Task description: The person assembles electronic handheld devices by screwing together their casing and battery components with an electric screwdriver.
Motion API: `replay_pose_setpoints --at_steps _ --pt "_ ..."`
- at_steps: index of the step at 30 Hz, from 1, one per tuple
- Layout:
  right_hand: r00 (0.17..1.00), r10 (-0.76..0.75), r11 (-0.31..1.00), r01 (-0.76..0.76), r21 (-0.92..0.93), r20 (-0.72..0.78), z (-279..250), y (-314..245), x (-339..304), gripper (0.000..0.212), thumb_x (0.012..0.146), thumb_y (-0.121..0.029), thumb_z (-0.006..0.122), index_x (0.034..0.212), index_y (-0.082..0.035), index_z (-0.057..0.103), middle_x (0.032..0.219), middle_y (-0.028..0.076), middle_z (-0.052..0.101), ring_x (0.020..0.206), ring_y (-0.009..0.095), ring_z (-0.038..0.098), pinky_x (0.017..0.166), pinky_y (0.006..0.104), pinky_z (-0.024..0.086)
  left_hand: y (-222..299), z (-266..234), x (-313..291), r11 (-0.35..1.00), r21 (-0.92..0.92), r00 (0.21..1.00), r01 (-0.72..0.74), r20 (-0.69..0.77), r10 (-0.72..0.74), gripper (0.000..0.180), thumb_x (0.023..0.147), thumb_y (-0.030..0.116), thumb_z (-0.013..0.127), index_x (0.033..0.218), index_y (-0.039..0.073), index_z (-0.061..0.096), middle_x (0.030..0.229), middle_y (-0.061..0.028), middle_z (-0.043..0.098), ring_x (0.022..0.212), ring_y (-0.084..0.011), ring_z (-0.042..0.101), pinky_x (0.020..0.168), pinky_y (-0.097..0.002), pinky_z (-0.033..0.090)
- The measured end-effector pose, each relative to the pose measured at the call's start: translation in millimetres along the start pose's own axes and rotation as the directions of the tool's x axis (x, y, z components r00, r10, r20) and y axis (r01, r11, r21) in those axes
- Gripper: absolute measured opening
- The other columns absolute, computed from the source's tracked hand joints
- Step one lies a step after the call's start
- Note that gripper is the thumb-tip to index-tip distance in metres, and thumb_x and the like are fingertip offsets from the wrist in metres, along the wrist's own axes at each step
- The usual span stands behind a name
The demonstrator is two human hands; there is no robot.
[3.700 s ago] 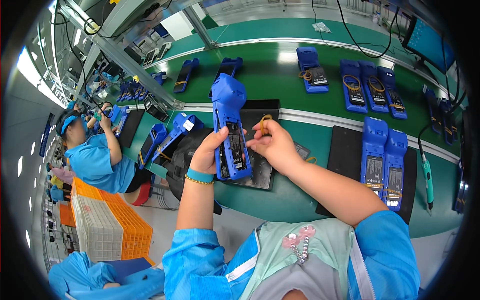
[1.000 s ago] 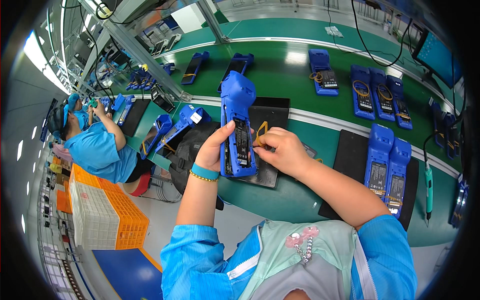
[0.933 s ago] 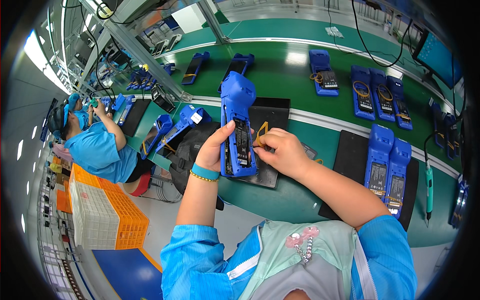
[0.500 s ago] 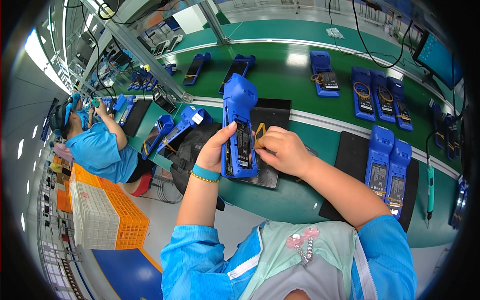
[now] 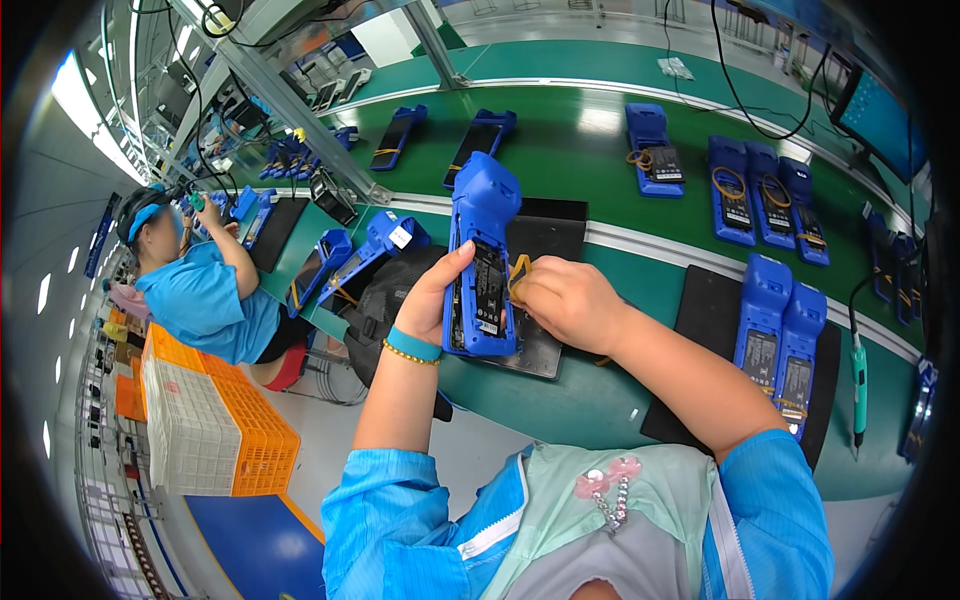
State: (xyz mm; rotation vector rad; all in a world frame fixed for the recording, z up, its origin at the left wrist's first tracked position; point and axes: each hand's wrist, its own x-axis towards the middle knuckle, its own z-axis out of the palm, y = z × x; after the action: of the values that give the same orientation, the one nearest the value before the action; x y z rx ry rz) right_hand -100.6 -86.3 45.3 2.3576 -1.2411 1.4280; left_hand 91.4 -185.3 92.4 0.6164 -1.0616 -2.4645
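The device [image 5: 485, 192], a blue handheld with its battery side facing you, is held up near the middle of the frame, tilted slightly, above the counter [image 5: 600, 412]. Your left hand [image 5: 428, 298] is closed around its left side, the thumb over the near edge and the fingers mostly hidden behind. Your right hand [image 5: 572, 302] is drawn together at the device's right edge, its fingertips pinching a yellow band [image 5: 518, 270]; you cannot tell exactly what they touch on the device. Behind it lies a black plate [image 5: 552, 238]. Left of your left hand sits a black bag [image 5: 378, 312], with two more blue units [image 5: 318, 262] just beyond. Right of centre, two units [image 5: 760, 300] lie side by side on a black mat [image 5: 692, 318], and a teal screwdriver [image 5: 859, 388] hangs near them. Beyond the rail [image 5: 665, 245], banded units [image 5: 731, 190] stretch across the upper frame. At left, a co-worker [image 5: 205, 315] in blue sits above stacked crates [image 5: 196, 425].
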Motion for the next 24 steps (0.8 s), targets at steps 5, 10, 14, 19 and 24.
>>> replay_pose_setpoints --at_steps 5,10,14,19,24 --pt "0.982 0.189 0.975 -0.183 0.125 -0.032 10 -1 -3 0.016 0.081 -0.012 0.075 0.088 -0.003 0.064 0.081 0.011 0.065 0.079 0.031 0.066 0.066 0.0423 0.054 -5 -9 1 0.996 0.070 0.999 -0.050 -0.002 0.050 0.048 0.098 0.037 0.063 0.126 -0.002 0.056 0.104 -0.0144 0.070 0.087 -0.0224 0.071 0.077 -0.0366 0.061" --pt "0.880 0.461 0.860 -0.475 0.189 0.115 6 -11 -2 0.013 0.082 -0.007 0.074 0.090 -0.002 0.066 0.085 0.015 0.067 0.080 0.034 0.067 0.071 0.0432 0.054 -7 -6 1 0.956 0.271 0.993 -0.116 0.009 0.118 0.051 0.098 0.038 0.061 0.129 -0.003 0.055 0.107 -0.0155 0.070 0.089 -0.0233 0.072 0.081 -0.0360 0.060" --pt "0.996 0.087 0.996 -0.086 0.016 -0.037 4 -7 -3 0.015 0.077 -0.002 0.070 0.091 0.000 0.064 0.088 0.014 0.067 0.081 0.033 0.067 0.071 0.0415 0.055 -2 1 1 0.991 0.105 0.997 -0.078 -0.011 0.079 0.049 0.097 0.038 0.063 0.123 -0.003 0.058 0.103 -0.0147 0.070 0.085 -0.0231 0.072 0.076 -0.0375 0.062" --pt "0.986 -0.152 0.977 0.139 -0.163 -0.072 -8 6 5 0.019 0.071 -0.004 0.066 0.090 -0.002 0.062 0.086 0.008 0.064 0.079 0.026 0.064 0.066 0.0348 0.056 7 -7 -1 0.999 -0.033 1.000 0.019 0.000 -0.019 0.046 0.098 0.039 0.062 0.121 -0.001 0.058 0.102 -0.0162 0.070 0.081 -0.0255 0.073 0.069 -0.0420 0.063" --pt "0.992 -0.012 0.982 0.035 -0.183 0.129 -7 15 0 0.019 0.070 -0.003 0.066 0.090 -0.003 0.063 0.087 0.008 0.064 0.082 0.026 0.064 0.067 0.0347 0.056 2 -26 3 0.997 0.052 0.998 -0.056 0.010 0.055 0.068 0.096 0.045 0.060 0.136 -0.008 0.047 0.118 -0.0214 0.066 0.095 -0.0287 0.071 0.071 -0.0450 0.064"
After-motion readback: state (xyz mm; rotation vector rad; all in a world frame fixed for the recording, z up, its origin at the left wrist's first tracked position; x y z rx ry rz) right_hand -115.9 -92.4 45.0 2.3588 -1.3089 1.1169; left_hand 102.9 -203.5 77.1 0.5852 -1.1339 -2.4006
